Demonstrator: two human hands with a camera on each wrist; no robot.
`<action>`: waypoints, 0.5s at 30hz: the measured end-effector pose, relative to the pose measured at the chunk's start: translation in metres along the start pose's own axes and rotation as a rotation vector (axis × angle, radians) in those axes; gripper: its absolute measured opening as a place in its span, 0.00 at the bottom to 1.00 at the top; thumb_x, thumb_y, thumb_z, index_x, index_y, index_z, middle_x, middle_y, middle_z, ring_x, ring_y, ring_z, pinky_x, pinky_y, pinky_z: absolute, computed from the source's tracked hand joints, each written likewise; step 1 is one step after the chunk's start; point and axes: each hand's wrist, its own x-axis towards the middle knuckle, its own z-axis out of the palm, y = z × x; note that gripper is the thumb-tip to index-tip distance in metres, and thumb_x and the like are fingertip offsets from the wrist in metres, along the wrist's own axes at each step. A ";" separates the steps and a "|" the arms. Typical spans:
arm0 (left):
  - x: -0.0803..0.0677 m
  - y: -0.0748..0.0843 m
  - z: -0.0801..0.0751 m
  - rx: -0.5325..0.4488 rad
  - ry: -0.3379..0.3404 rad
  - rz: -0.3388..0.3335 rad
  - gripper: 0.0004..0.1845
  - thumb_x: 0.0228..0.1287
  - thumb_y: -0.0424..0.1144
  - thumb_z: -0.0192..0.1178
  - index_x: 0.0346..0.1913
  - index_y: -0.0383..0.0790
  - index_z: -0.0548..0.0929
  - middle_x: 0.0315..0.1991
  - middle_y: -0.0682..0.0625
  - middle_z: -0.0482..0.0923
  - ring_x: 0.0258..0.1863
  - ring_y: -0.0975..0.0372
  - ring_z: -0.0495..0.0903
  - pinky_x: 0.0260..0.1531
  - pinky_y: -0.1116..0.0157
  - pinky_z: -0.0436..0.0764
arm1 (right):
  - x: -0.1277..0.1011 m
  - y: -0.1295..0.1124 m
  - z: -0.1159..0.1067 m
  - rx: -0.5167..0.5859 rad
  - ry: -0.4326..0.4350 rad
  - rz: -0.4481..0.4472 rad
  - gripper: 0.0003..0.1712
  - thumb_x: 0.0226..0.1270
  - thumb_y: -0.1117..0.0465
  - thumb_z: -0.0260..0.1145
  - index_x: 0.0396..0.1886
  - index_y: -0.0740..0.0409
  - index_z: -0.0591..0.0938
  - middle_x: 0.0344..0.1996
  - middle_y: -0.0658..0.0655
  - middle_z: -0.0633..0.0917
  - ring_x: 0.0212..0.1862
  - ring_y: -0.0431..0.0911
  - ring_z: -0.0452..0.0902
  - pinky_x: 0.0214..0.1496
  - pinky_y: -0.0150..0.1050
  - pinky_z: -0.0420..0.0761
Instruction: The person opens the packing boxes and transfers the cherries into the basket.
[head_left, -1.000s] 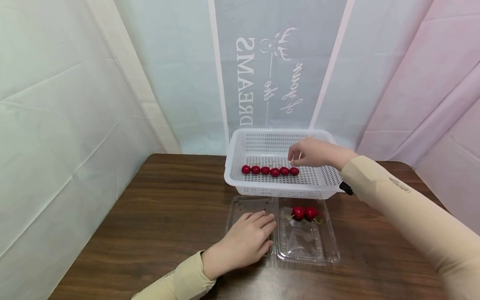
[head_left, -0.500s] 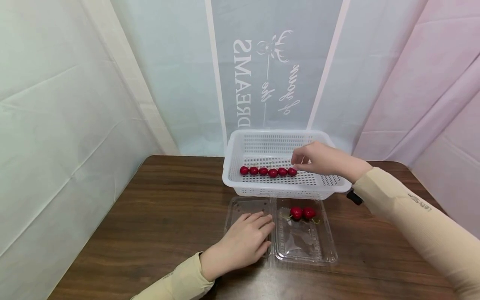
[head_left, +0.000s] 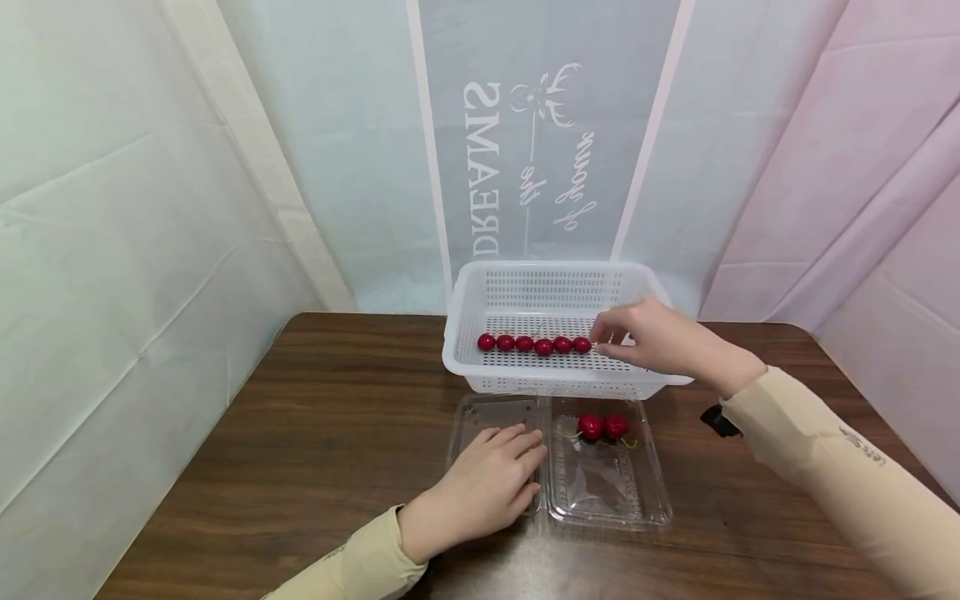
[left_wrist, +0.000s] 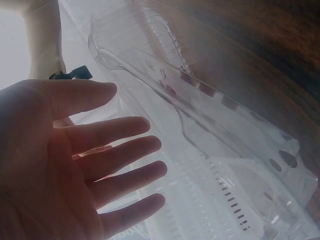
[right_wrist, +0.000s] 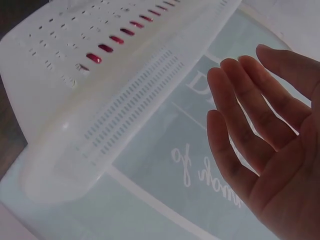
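Several red cherries (head_left: 543,347) lie in a side-by-side row on the floor of a white slotted basket (head_left: 555,387). My right hand (head_left: 645,337) is over the right part of the basket, fingertips close beside the row's right end. Its fingers are loosely bent, and the right wrist view shows nothing in the palm. My left hand (head_left: 487,479) rests on the left half of a clear hinged plastic box (head_left: 600,492), fingers relaxed and spread. In the box's right half, two larger red cherries (head_left: 602,427) with green stems sit side by side near the back.
The basket stands at the back of the dark wooden table (head_left: 315,433), close to a grey printed curtain (head_left: 547,167). The clear box lies directly in front of it. Pale cloth hangs at the left and right sides. A black strap (head_left: 720,421) sits at the right wrist.
My right hand has moved right and slightly nearer, from above the row's end cherry to beside it. The row keeps its order. My left hand stays on the clear box.
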 end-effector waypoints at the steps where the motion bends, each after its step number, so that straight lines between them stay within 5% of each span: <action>1: 0.000 0.000 0.000 0.000 -0.001 0.000 0.21 0.63 0.50 0.58 0.56 0.43 0.80 0.59 0.50 0.77 0.61 0.56 0.74 0.55 0.59 0.74 | -0.001 -0.001 0.001 0.000 0.004 -0.001 0.04 0.59 0.61 0.69 0.34 0.48 0.84 0.31 0.44 0.86 0.32 0.34 0.80 0.36 0.40 0.82; 15: -0.001 -0.001 0.000 0.002 0.002 -0.003 0.21 0.63 0.50 0.58 0.55 0.43 0.80 0.58 0.50 0.77 0.60 0.56 0.74 0.55 0.59 0.74 | -0.022 -0.014 0.013 0.003 0.084 -0.025 0.04 0.61 0.59 0.68 0.34 0.44 0.83 0.30 0.39 0.83 0.33 0.32 0.78 0.37 0.37 0.80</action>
